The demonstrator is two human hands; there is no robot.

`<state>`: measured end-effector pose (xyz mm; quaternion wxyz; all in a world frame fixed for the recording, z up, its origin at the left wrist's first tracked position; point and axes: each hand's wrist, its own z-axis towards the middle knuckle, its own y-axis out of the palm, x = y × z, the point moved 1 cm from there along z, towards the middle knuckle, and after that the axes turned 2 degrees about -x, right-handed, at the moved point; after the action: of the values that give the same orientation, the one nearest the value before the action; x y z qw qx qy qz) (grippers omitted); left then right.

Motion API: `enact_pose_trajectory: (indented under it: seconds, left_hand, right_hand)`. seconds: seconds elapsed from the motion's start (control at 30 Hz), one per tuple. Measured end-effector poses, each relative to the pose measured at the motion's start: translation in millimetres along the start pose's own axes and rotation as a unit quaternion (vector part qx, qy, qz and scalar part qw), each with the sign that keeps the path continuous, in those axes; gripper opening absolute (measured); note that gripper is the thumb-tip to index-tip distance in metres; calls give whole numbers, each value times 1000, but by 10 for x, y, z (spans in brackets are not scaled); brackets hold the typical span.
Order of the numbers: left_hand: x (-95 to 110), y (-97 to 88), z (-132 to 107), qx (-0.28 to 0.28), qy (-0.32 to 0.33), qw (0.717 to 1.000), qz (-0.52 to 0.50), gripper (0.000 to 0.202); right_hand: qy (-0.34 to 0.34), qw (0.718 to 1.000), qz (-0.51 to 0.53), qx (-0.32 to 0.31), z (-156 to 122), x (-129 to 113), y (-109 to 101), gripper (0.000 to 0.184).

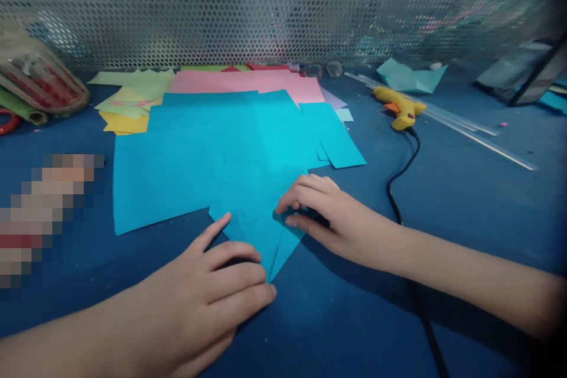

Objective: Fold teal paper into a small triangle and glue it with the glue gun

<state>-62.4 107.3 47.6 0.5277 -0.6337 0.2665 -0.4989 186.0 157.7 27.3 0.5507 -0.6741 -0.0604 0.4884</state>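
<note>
A sheet of blue paper (248,227) lies at the near edge of a spread of blue sheets, one side folded over into a narrow flap that runs to a point. My left hand (221,283) rests by that near point with its fingers stretched out, one finger apart on the paper's left edge. On the flap's upper part, my right hand (316,207) has its thumb and forefinger drawn together at the fold; the other fingers are curled. Larger blue sheets (186,159) lie just beyond both hands.
A yellow glue gun (403,107) with a black cord (392,189) lies right, beside clear glue sticks (487,142). Pink paper (204,81) and yellow paper (126,122) lie behind. A plastic jar (42,71) stands left, before a perforated metal panel (248,6). A pixelated patch covers the left edge.
</note>
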Motion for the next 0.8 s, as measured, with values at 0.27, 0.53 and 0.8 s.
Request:
enact_pose_trajectory:
  seconds: [0.27, 0.53, 0.8]
  left_hand:
    - [-14, -22, 40, -65, -2, 993, 101, 60]
    - [190, 77, 177, -107, 118, 970, 182, 44]
    - [211, 191, 104, -55, 144, 980, 127, 33]
  right_hand:
    - [114, 971, -171, 123, -69, 150, 35, 50]
    - [47, 987, -128, 87, -55, 114, 17, 40]
    - [-13, 998, -36, 45, -40, 62, -34, 29]
